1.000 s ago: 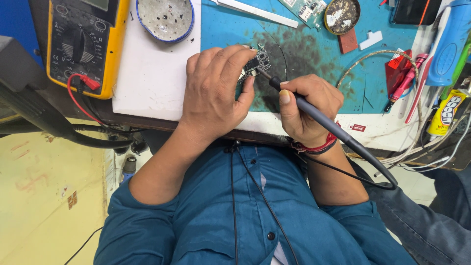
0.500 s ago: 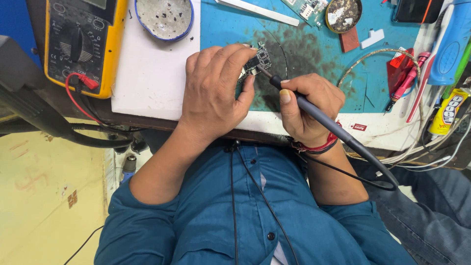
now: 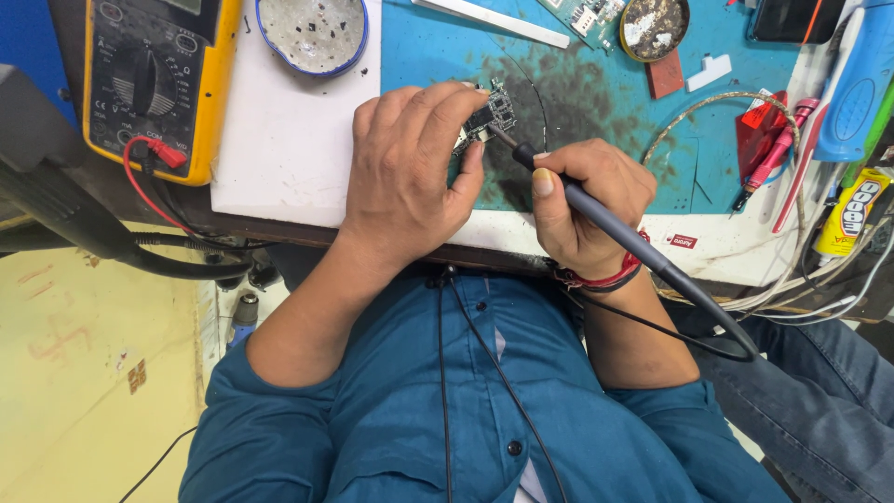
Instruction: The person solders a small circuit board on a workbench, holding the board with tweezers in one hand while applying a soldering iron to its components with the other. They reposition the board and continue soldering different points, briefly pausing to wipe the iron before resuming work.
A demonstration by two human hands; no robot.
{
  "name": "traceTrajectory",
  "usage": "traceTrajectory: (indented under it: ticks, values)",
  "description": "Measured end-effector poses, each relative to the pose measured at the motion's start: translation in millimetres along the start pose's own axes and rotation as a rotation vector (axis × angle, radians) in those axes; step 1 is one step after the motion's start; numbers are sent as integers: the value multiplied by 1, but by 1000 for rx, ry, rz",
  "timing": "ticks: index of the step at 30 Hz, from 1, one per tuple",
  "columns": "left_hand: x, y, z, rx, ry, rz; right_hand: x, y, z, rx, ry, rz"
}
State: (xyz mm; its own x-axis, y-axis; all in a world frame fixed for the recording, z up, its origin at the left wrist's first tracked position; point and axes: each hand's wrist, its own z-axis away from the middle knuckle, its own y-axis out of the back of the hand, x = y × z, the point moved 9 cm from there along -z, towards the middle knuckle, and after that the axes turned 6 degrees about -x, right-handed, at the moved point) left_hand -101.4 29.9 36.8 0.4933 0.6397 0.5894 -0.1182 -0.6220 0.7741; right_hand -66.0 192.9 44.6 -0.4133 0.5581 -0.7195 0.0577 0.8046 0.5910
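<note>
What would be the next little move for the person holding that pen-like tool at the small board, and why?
Probably a slight easing of the soldering iron tip down onto the small circuit board. The right hand grips it like a pen with the tip right at the board's edge, while the left hand pinches the board above the blue mat. Whether the tip touches is unclear.

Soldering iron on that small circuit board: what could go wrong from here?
1. The left hand pinches the small green circuit board right beside the tip of the dark grey soldering iron in the right hand; a slip could burn a fingertip.
2. The iron's black cord loops off the bench edge and might snag.
</note>
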Motion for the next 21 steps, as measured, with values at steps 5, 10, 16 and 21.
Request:
traceTrajectory:
  ticks: [5,10,16,21]
  values:
    - [0,0,0,-2,4,2,0,0,0,1,5,1]
    - [0,0,0,-6,4,7,0,0,0,-5,4,5]
    - [0,-1,1,-10,6,5,0,0,0,-11,0,2]
    - [0,-1,0,-12,5,2,-1,-1,0,-15,0,6]
